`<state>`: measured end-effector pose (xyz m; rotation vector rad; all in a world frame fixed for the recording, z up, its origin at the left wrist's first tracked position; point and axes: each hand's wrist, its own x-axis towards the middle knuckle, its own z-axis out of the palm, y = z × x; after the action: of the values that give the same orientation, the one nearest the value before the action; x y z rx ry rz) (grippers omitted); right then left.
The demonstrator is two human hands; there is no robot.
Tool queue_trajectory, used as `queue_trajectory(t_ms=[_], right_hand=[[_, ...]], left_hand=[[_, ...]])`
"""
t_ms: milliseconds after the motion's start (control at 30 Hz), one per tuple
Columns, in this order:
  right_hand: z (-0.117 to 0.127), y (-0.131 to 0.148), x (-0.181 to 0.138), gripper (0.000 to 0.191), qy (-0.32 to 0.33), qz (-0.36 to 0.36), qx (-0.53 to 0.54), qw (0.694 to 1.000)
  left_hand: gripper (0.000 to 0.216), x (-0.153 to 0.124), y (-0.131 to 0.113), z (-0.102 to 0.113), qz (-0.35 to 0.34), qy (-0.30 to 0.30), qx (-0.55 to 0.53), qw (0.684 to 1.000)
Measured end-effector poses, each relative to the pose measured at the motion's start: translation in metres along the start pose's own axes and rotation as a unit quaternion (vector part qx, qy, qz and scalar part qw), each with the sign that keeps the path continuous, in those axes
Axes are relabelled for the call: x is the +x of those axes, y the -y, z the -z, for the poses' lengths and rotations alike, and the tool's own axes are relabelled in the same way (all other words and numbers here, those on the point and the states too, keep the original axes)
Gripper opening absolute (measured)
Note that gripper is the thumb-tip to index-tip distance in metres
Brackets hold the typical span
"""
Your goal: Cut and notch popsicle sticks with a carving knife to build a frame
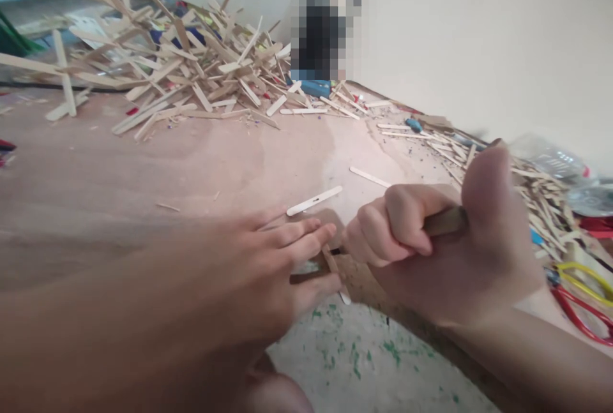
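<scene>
1. Head view, around its centre: a pinkish wooden tabletop (96, 167) spreads below a cream wall (479, 49) at 1 to 2 o'clock, with a green-flecked floor (359, 352) past its edge at 5.
2. Between 10 and 11 o'clock, a tangled heap of wooden sticks (191, 71) covers the back of the table.
3. Near 4 o'clock, the right hand (431, 234) is a closed fist, thumb up, wrapped around a brown handle (445, 221); the rest of that tool is hidden.
4. Near 6 o'clock, the left hand (287, 266) has its fingers extended, thumb a little apart. A narrow stick (345, 299) shows at its thumb tip, at 5; whether it is pinched I cannot tell.
5. Just beyond the left fingers, near the centre, lies a slotted stick (301, 207).
6. Around 3 o'clock are scattered sticks (541, 205) and a clear bottle (550, 156); toward 4, scissors with red (569, 304) and yellow handles.
</scene>
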<state>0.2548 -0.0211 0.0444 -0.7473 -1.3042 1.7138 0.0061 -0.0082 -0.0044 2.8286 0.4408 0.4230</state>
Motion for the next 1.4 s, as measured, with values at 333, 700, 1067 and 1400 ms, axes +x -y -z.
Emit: queue_trajectory(t_ms=[333, 700, 1067, 1400], right_hand=[[-0.002, 0.002, 0.004, 0.08, -0.04, 0.008, -0.045, 0.998], [-0.008, 0.002, 0.0, 0.081, -0.051, -0.01, -0.057, 0.997], [-0.007, 0.001, 0.004, 0.057, -0.083, -0.043, -0.049, 0.994], [-0.02, -0.001, 0.005, 0.086, -0.058, 0.014, -0.084, 0.995]], left_hand=[[0.089, -0.001, -0.01, 0.01, 0.008, 0.044, -0.03, 0.999], [0.094, 0.005, -0.004, 0.014, -0.02, 0.072, -0.025, 0.997], [0.074, 0.005, -0.005, 0.015, -0.018, 0.039, -0.046, 0.998], [0.09, -0.002, -0.019, -0.008, 0.019, -0.028, -0.029, 0.999]])
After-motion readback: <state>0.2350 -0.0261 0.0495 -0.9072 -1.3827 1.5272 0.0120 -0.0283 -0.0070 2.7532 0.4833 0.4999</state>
